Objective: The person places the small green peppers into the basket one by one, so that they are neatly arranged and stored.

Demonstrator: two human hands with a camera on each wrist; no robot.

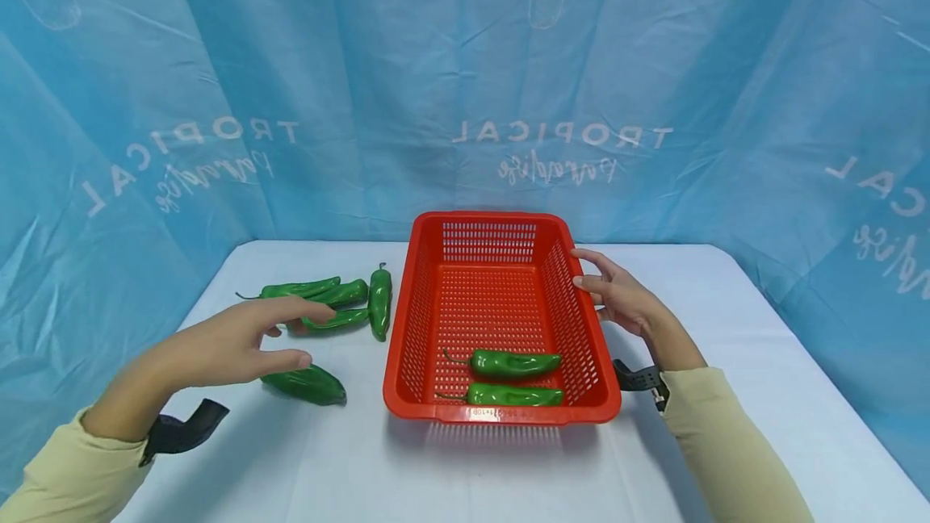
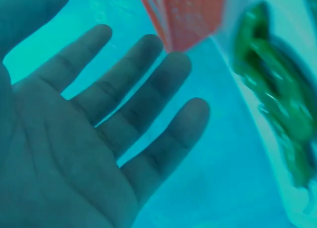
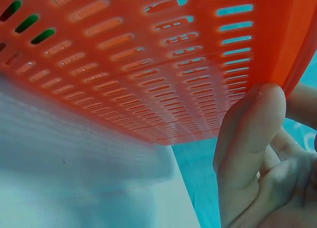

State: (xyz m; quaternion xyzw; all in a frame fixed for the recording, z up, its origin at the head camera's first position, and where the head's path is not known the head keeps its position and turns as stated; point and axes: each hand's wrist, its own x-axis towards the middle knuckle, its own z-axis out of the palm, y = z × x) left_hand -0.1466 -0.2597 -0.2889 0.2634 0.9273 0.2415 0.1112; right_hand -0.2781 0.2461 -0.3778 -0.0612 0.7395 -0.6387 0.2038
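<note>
A red perforated plastic basket (image 1: 487, 305) stands on the table, and two green peppers (image 1: 512, 364) lie crosswise near its front wall. My right hand (image 1: 621, 297) grips the basket's right rim; in the right wrist view the thumb (image 3: 255, 124) presses the outer wall below the lip. My left hand (image 1: 218, 345) hovers left of the basket with fingers extended and nothing held. A single green pepper (image 1: 312, 387) lies partly hidden beneath the left thumb. Beyond the left fingers is a group of several green peppers (image 1: 380, 303), some overlapped by the hand.
A white cloth (image 1: 465, 483) covers the table. Blue printed curtains (image 1: 465, 63) hang behind it and along both sides. Dark straps (image 1: 185, 430) circle both wrists over the light sleeves.
</note>
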